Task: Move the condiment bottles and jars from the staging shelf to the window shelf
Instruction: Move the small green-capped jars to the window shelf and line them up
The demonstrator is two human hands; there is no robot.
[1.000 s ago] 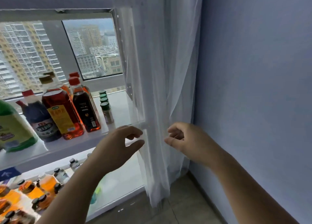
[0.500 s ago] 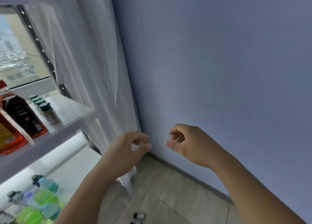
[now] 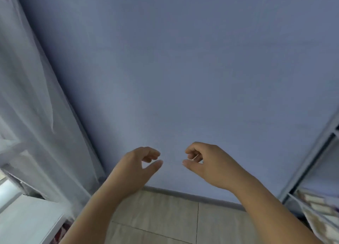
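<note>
Hands first, head view, the only one we have. Our left hand (image 3: 135, 168) and right hand (image 3: 207, 163) are up in front of a plain blue-grey wall (image 3: 183, 69). Both carry nothing: fingers loosely curled, thumbs apart from the fingertips, no pinch on anything.

No condiment bottles or jars in view, so we can't say where they sit. Lower left, a white shelf (image 3: 27, 220) shows beside a sheer curtain (image 3: 33, 115), prob. the window shelf. Far right stands a grey metal rack (image 3: 311, 170) w/ a patterned item (image 3: 315, 205) on a lower level. It's poss. the staging shelf, but we can't confirm. Tile floor (image 3: 165, 216) below.

Step, as we judge it: an empty-handed gap between loads. Next move calls for getting the rack's contents in view, then choosing a bottle & wrapping fingers round its body.

Writing/brands: none legible; the pattern on the rack item is too blurred.
</note>
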